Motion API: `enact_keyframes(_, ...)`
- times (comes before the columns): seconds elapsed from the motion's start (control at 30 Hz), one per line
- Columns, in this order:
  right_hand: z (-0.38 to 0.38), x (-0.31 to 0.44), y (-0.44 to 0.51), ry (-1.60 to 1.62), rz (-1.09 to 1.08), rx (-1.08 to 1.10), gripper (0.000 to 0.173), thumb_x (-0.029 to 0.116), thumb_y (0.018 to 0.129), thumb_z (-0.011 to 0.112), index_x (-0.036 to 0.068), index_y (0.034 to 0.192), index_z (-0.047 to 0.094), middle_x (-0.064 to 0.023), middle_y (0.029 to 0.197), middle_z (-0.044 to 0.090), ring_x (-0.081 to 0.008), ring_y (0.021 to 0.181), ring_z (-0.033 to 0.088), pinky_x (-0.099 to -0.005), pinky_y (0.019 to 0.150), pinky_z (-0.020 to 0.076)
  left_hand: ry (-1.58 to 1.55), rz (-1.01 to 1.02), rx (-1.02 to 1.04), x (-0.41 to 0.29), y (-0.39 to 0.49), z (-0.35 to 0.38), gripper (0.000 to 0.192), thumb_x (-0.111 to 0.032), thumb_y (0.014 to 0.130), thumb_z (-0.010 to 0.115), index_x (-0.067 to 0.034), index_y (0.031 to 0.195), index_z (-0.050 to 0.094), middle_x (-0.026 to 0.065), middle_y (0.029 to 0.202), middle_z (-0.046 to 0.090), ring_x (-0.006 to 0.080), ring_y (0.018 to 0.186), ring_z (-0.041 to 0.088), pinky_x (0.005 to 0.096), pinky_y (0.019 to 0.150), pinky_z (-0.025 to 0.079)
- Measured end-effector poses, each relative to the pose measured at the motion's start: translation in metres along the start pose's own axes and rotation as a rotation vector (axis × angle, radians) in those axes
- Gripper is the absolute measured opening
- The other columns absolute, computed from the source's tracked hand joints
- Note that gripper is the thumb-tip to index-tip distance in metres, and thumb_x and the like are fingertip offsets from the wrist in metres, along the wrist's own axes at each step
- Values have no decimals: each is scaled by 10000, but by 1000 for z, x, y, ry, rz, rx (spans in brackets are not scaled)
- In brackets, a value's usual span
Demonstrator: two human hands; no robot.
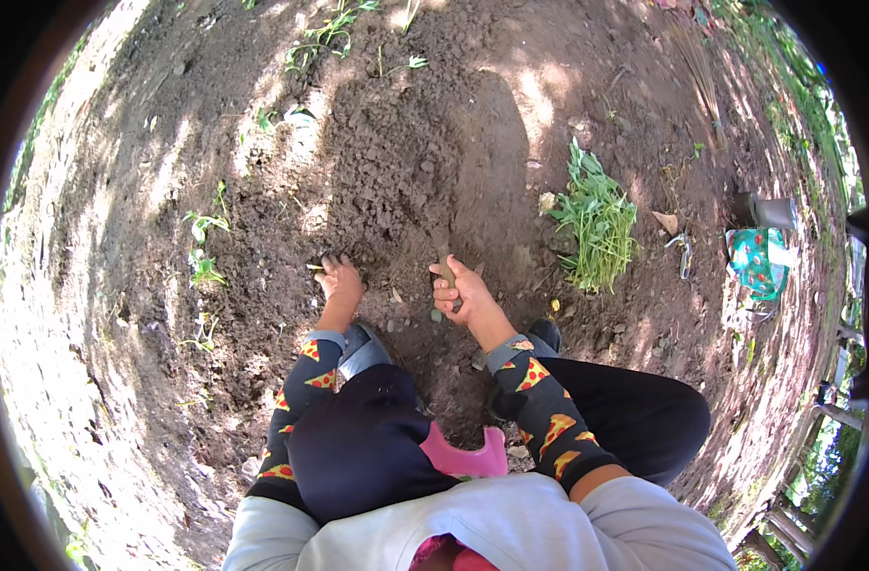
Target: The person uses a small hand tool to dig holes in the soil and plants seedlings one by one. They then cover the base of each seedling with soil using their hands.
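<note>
My left hand point(341, 280) reaches down to the loose brown soil point(384, 178), fingertips touching it and partly dark with dirt. A small yellowish stem piece point(315, 268) lies at its fingers; whether they grip it is unclear. My right hand point(468, 296) is closed around the brown handle of a hand tool point(446, 271). The tool points away from me at the soil, and its far end is hard to make out. To the right of that hand lies a thick bunch of leafy green cuttings point(598, 221) on the ground.
Small green plants point(206, 268) stand in a row at left, with more plants point(327, 32) at the far end. At right lie pruning shears point(684, 255), a teal patterned bag point(757, 260) and a bundle of thin sticks point(698, 78). I sit on a pink plastic seat point(470, 453).
</note>
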State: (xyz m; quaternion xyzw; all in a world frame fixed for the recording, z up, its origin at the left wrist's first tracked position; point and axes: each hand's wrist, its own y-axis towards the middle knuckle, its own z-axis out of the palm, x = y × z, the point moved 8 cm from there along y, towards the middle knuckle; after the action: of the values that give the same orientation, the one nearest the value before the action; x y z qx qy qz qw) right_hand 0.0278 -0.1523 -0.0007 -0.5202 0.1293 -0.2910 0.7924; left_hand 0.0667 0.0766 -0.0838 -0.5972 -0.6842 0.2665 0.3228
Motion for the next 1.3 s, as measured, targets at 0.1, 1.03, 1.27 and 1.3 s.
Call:
enact_keyframes(0.1, 2, 0, 15, -104, -54, -81, 414, 484, 1035, 392, 91, 1152, 454, 3, 647, 426, -92, 419, 349, -307, 393, 304, -205, 94, 64, -16, -2, -38, 720, -425, 892, 653, -67, 1464, 402, 191, 1505, 407, 399, 1420, 313, 631, 1054, 355)
enact_keyframes(1.03, 91, 18, 8, -840, -374, -141, 330, 349, 1004, 461, 51, 1145, 438, -39, 570, 436, -175, 373, 458, -365, 304, 370, -1342, 374, -672, -62, 55, -124, 456, -226, 985, 547, -211, 1425, 427, 223, 1569, 161, 418, 1403, 280, 470, 1134, 330)
enact_keyframes(1.27, 167, 83, -1, -1533, -772, -334, 346, 349, 986, 479, 21, 1093, 492, -291, 896, 665, -467, 847, 659, -562, 788, 500, -1580, 145, -544, 19, 70, -205, 456, -268, 934, 655, -19, 1302, 550, 186, 1054, 685, 261, 933, 667, 392, 862, 525)
enact_keyframes(1.3, 173, 94, -9, -1596, -840, -358, 347, 354, 984, 484, 23, 1088, 493, -285, 950, 665, -466, 926, 644, -579, 810, 485, -1496, 94, -491, 26, 73, -219, 446, -276, 932, 655, -1, 1272, 569, 197, 1027, 691, 287, 919, 679, 407, 863, 524)
